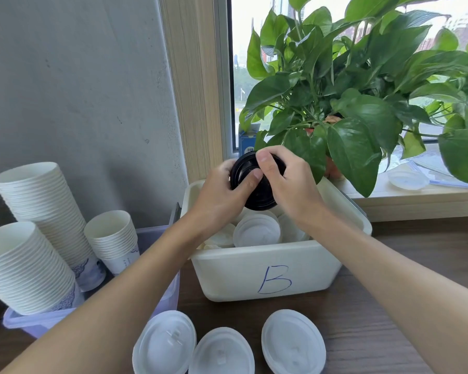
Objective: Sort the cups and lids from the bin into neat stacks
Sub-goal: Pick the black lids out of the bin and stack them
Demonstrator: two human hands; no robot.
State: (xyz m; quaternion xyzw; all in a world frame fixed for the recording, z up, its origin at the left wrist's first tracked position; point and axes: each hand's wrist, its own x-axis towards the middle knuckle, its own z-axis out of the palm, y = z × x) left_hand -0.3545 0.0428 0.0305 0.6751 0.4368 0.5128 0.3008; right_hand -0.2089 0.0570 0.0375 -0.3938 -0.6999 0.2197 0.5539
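Note:
Above the white bin point(268, 268) marked "B", both my hands grip a stack of black lids point(245, 171). My left hand point(222, 195) clasps it from the left with the thumb across its face. My right hand point(287, 182) clasps it from the right, fingers curled over its top edge. White lids point(257, 230) lie loose inside the bin beneath my hands. Three stacks of white lids point(165, 344) stand in a row on the table in front of the bin. Three tall stacks of white paper cups point(38, 211) lean in a pale purple bin point(38, 322) at the left.
A large leafy potted plant point(362, 90) stands on the window sill behind the white bin, its leaves hanging near my right hand. A clear lid point(408, 179) lies on the sill at the right. A grey wall rises behind the cups. The brown table point(389, 279) extends right.

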